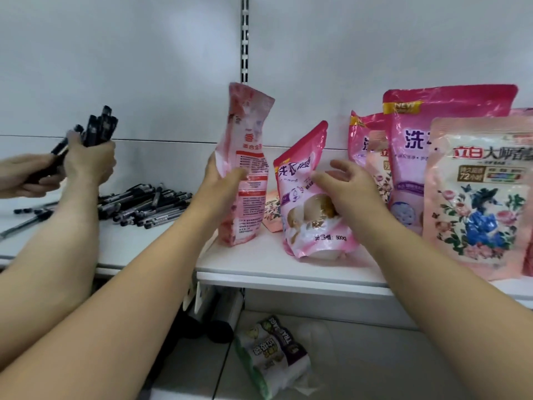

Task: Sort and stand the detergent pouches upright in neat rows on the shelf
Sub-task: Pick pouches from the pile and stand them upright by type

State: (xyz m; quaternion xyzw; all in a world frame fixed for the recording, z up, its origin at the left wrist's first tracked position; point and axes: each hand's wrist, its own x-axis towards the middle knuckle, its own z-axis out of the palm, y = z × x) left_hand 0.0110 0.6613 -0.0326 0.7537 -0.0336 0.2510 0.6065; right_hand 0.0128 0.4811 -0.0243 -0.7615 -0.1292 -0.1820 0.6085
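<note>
My left hand [223,180] grips a tall light-pink detergent pouch [248,157] by its left edge, holding it upright with its back label facing me on the white shelf [288,269]. My right hand [343,183] has relaxed, spread fingers touching a darker pink 500g pouch [305,215] that stands tilted just right of the first. At the right stand a large magenta pouch [427,157], a smaller magenta pouch [360,137] behind it, and a floral light-pink pouch [476,197] in front. A small floral pouch [272,210] lies flat behind the two pouches I handle.
Another person's two hands [86,160] hold a bundle of black pens at the far left, above a pile of black pens [144,206] on the neighbouring shelf. On the lower shelf lies a wrapped white pack with green print [274,356]. A slotted upright [244,39] divides the back panel.
</note>
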